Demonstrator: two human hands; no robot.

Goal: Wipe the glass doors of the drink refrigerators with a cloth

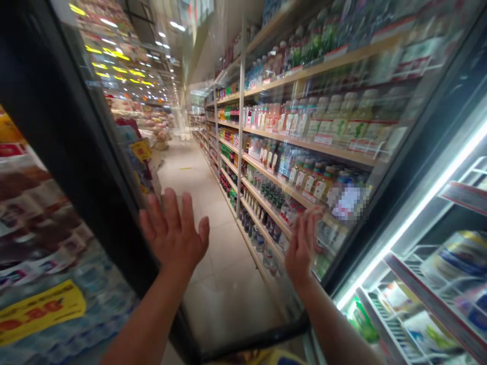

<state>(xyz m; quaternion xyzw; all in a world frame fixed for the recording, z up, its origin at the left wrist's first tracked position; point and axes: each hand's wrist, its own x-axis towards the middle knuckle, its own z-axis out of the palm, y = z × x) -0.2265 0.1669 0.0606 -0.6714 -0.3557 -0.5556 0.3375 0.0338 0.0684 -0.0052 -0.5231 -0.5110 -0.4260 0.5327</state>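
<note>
In front of me stands a glass door with a black frame [262, 337], swung out from a lit cooler on the right. My left hand [173, 233] is open, fingers spread and raised, its back towards me; it overlaps the door's left frame bar and seems flat on the glass or just before it. My right hand [302, 251] is raised before the right part of the glass, with fingers stretched up and close together, slightly blurred. Neither hand holds anything that I can see. Whether the right fingertips touch the glass I cannot tell.
Through the glass, long shelves of bottles [342, 121] line the right of a pale tiled aisle [186, 172]. Packaged goods with a yellow price sign [41, 309] are stacked at left. Wire cooler shelves [422, 299] hold packages at right, beside a bright light strip [414, 218].
</note>
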